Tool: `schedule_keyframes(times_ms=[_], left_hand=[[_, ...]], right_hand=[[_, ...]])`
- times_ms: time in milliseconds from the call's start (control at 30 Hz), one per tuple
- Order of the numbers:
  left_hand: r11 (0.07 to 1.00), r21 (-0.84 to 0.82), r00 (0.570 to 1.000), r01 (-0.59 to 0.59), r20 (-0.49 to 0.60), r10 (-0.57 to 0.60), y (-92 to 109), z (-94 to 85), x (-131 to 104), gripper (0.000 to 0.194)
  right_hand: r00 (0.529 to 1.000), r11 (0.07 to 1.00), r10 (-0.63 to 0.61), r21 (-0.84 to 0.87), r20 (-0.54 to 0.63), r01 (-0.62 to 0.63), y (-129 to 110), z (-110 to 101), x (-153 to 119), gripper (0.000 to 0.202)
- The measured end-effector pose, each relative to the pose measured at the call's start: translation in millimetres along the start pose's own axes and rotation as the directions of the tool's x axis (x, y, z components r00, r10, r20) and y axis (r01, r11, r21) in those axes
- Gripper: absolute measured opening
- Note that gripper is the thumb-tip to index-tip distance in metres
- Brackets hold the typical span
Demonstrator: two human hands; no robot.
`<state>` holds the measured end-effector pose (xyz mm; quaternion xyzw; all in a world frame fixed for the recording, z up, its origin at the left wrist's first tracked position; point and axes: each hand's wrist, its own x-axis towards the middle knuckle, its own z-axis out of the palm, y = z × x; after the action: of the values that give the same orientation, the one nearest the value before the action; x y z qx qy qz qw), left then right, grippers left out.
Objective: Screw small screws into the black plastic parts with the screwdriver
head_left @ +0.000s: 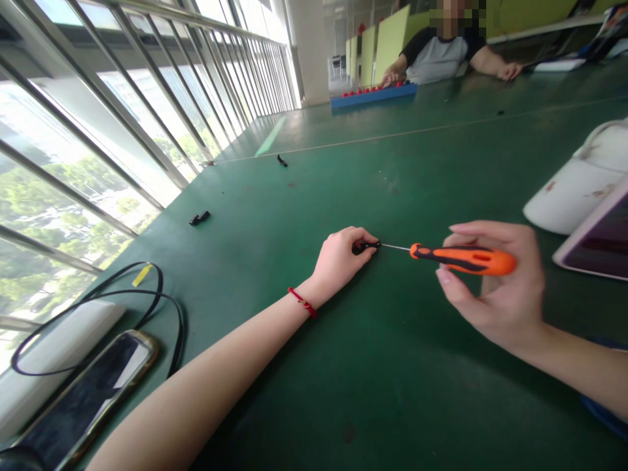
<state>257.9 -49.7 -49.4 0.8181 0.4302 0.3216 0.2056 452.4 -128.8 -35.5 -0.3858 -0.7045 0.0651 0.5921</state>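
Near the middle of the green table [314, 190], my left hand [341, 258] is closed on a small black part [366, 247], most of it hidden by the fingers. My right hand [510, 288] holds a screwdriver [466, 259] with an orange and black handle, thumb below and fingers above it. Its thin metal shaft points left, and the tip meets the black part at the left fingertips. A red cord bracelet [303, 302] circles my left wrist.
At left lie a phone [93, 399], a white box [29, 373] and a looped black cable [179, 327]. Small black pieces [199, 218] rest farther up. A white container [579, 176] and a tablet-like device [598, 235] stand right. Opposite, a person [436, 55] touches a blue rack [373, 97].
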Motion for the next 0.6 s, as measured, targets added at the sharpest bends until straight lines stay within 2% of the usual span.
schedule_keyframes(times_ms=[67,167,233,367,433,533,600], left_hand=[[1.0,0.001,1.0,-0.002,0.0,0.002,0.4,-0.1,-0.2,0.014],[1.0,0.001,1.0,-0.003,-0.003,0.003,0.6,-0.1,-0.3,0.014],[1.0,0.0,1.0,-0.002,-0.001,0.002,0.7,-0.1,-0.2,0.014],[1.0,-0.003,1.0,0.004,0.004,-0.004,1.2,-0.4,0.4,0.014],[1.0,-0.004,1.0,0.007,0.001,-0.007,1.4,-0.5,0.6,0.014],[1.0,-0.005,1.0,0.002,-0.002,-0.002,1.5,-0.5,0.7,0.014],[1.0,-0.001,1.0,0.0,-0.003,0.0,1.6,-0.5,0.6,0.014]], right_hand=[[1.0,1.0,-0.005,0.025,0.03,0.005,-0.1,0.1,1.0,0.052],[0.992,0.994,0.02,-0.112,0.128,-0.006,-1.1,-1.3,0.8,0.025],[0.993,0.988,0.043,-0.152,0.114,-0.026,-1.3,-1.6,-0.2,0.015],[1.0,1.0,0.01,0.0,0.002,-0.01,0.6,-0.6,0.7,0.043],[0.999,1.0,-0.008,-0.015,0.043,0.009,0.7,-1.1,2.3,0.046],[0.988,0.989,-0.048,-0.13,0.148,0.067,-1.4,-2.6,2.9,0.023],[0.988,0.985,-0.063,-0.15,0.142,0.084,-2.5,-2.8,2.0,0.017]])
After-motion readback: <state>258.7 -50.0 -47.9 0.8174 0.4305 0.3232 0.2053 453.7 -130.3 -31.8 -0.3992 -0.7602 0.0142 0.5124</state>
